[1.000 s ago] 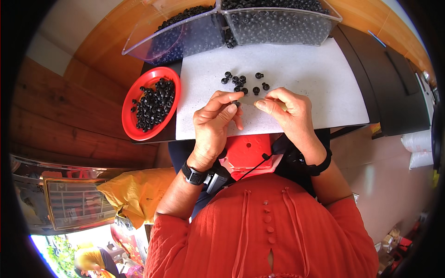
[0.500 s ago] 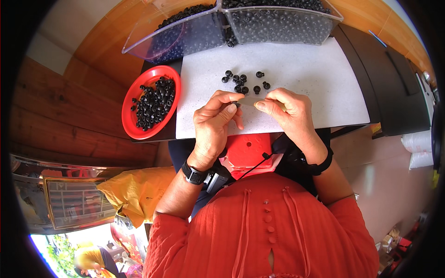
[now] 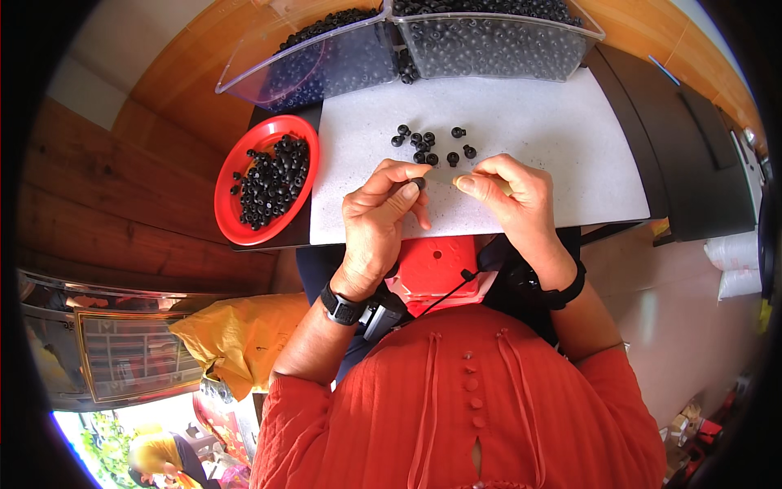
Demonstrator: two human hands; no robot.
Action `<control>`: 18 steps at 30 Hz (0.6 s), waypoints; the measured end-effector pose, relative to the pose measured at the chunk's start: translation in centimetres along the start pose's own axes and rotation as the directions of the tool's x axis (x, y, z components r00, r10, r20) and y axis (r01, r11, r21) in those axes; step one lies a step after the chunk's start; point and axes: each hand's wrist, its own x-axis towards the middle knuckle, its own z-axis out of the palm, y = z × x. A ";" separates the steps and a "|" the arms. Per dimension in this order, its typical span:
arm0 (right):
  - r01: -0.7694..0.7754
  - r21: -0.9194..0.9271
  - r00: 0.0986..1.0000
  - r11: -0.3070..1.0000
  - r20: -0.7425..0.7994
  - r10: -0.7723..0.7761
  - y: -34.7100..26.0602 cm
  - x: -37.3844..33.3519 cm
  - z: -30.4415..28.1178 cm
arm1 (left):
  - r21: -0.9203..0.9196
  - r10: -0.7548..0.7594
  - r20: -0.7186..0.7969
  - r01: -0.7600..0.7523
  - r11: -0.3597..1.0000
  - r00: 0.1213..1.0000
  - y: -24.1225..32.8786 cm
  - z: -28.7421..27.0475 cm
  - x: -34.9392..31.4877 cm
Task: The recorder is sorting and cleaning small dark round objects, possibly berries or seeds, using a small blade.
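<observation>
My left hand (image 3: 373, 213) pinches a small round black plastic piece (image 3: 419, 183) between thumb and fingertips, over the near part of a white board (image 3: 562, 138). Close to its right, my right hand (image 3: 521, 196) is closed, thumb against fingers, on a thin pale strip (image 3: 457, 181); most of the strip is hidden by the fingers. A gap lies between the fingertips of the two hands. Just beyond them, several loose black pieces (image 3: 428, 138) rest on the board, some with a short stem. A red plate (image 3: 221, 196) at the left holds many similar pieces.
Two clear bins, a left one (image 3: 342, 77) and a right one (image 3: 497, 53), stand at the back, filled with black pieces. A red stool-like object (image 3: 437, 273) is below the board's front edge. A yellow bag (image 3: 244, 334) lies lower left; another person (image 3: 167, 456) is beyond it.
My right hand has shifted slightly right, widening the gap between my hands. The strip, which reached the left fingertips before, now shows less. The black piece in my left hand is more visible.
</observation>
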 end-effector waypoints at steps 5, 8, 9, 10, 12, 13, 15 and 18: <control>0.001 -0.043 1.000 0.999 -0.005 -0.001 -0.1 0.1 0.0 | 0.005 0.011 0.019 -0.011 1.000 1.000 -0.1 -0.2 0.1; 0.008 -0.092 0.999 0.996 0.042 -0.004 -0.4 0.3 0.2 | 0.007 0.025 0.003 -0.025 1.000 1.000 -0.1 -0.3 -0.1; 0.012 -0.078 0.999 0.997 0.042 -0.009 -0.4 0.2 0.2 | 0.004 0.021 -0.002 -0.021 1.000 1.000 -0.1 -0.1 -0.1; 0.018 -0.060 0.999 0.998 0.042 -0.016 -0.4 0.2 0.4 | 0.005 0.019 -0.010 -0.019 1.000 1.000 0.0 -0.1 -0.1; -0.003 -0.039 0.998 0.999 0.066 0.006 -0.5 0.0 0.1 | -0.012 0.025 0.017 -0.025 1.000 1.000 -0.2 -0.3 -0.1; -0.045 -0.016 0.997 0.999 0.060 0.046 -0.5 -0.2 -0.2 | -0.016 0.021 0.009 -0.021 1.000 1.000 0.0 0.1 0.0; -0.052 0.053 0.998 0.997 0.040 0.050 -0.2 -0.3 -0.4 | 0.031 0.028 -0.024 -0.027 0.999 0.999 1.1 0.3 -0.2; -0.008 0.025 1.000 1.000 0.012 0.008 -0.8 -0.2 -0.8 | 0.290 0.183 -0.058 -0.159 0.944 0.981 3.8 -1.4 -0.7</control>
